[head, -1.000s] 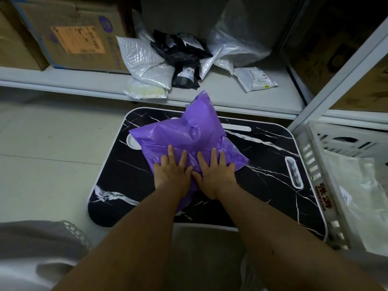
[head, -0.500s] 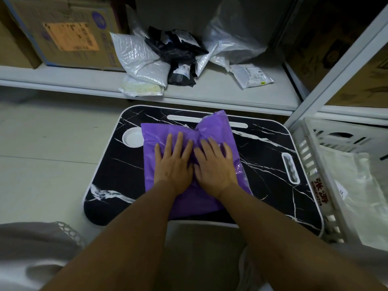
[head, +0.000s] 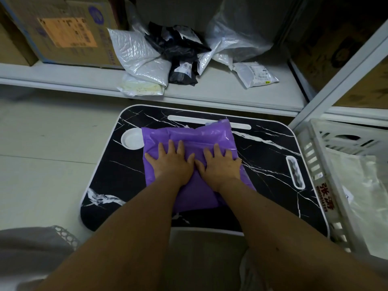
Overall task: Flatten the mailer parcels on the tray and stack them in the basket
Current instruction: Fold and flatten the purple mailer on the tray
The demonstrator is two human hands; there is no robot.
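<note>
I see the purple mailer lying lengthwise away from me on the marble-print tray. My left hand and right hand press flat, fingers spread, gripping nothing; they now sit wider apart, and the mailer lies flatter.

Cardboard box w/ orange label on shelf, far left; grey cloth bottom left.

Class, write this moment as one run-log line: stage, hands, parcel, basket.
stage: flattening | left hand and right hand: palms down on purple mailer | mailer: on tray | basket: right of tray

One purple mailer, one tray, one basket, two hands.
</note>
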